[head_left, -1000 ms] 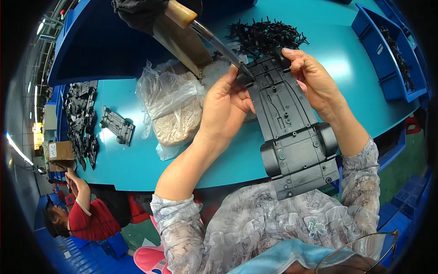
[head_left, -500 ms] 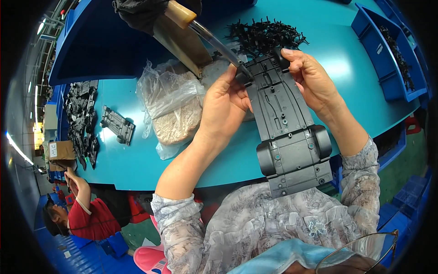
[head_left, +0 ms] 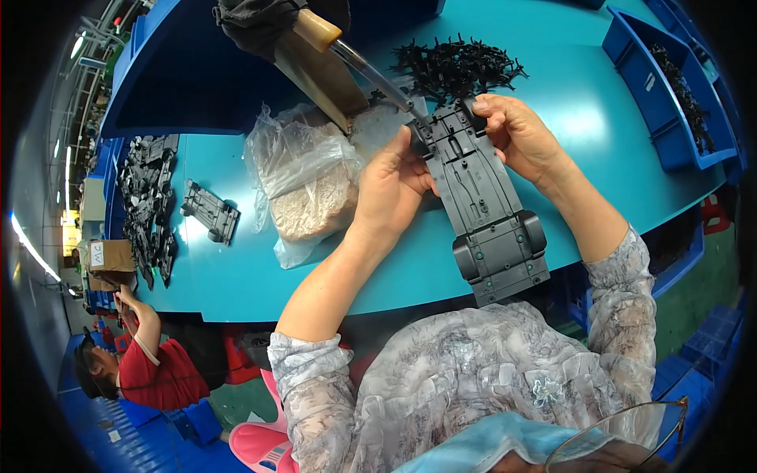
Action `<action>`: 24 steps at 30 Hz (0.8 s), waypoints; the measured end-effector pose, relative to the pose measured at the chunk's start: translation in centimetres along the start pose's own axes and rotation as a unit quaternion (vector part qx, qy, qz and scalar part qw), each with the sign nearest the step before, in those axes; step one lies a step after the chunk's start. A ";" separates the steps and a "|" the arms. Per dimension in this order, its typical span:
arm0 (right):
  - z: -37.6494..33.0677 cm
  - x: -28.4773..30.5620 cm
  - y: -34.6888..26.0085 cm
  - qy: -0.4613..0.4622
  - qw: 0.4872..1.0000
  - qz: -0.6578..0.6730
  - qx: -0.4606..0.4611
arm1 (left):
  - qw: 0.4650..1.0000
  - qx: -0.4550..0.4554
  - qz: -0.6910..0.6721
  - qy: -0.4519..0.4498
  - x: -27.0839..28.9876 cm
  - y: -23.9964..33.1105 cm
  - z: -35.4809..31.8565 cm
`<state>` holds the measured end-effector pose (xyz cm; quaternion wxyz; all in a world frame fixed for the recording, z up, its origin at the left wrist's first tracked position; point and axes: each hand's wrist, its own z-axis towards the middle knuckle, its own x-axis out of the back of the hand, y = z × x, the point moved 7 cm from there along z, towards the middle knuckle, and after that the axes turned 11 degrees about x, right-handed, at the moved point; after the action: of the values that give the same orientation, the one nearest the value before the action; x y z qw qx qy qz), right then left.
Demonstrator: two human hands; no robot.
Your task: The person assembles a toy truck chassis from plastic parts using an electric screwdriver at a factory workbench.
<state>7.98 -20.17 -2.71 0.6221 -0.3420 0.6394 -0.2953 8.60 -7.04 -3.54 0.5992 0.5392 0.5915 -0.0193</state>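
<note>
- Close by is the gray shirt (head_left: 441, 363). The near end of the black base (head_left: 482, 206) has just moved away from it, so the base hides less of the shirt.
- The base is held up over the blue-green table (head_left: 236, 288), between both hands, with its far end near the tool (head_left: 369, 67).
- The left hand (head_left: 388, 189) pinches the base's far left side, thumb up, other fingers partly hidden.
- The right hand (head_left: 524, 142) pinches the far right corner.
- The tool's tip is still by the far left corner, so the work seems to be there. I can't tell if they touch.
- Left of the left hand is a clear bag (head_left: 315, 185).
- Farther off sit a pile of black bits (head_left: 457, 67) and a blue bin (head_left: 643, 94).
</note>
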 end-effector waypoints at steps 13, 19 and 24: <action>-1.2 -0.6 2.2 -0.050 0.995 -0.034 -0.074 | 0.993 0.039 0.090 0.065 0.1 -0.4 -4.4; -1.4 -1.3 1.2 -0.060 0.969 -0.220 -0.091 | 0.989 -0.029 0.009 0.142 3.6 2.7 -10.8; 0.7 2.7 -4.1 0.074 0.847 -0.476 0.223 | 0.941 -0.248 0.017 0.230 11.4 11.1 -17.5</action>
<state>8.97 -24.76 -1.05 0.4152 -0.4334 0.3594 -0.7146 7.27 16.33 0.00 0.5616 0.3731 0.6901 0.2630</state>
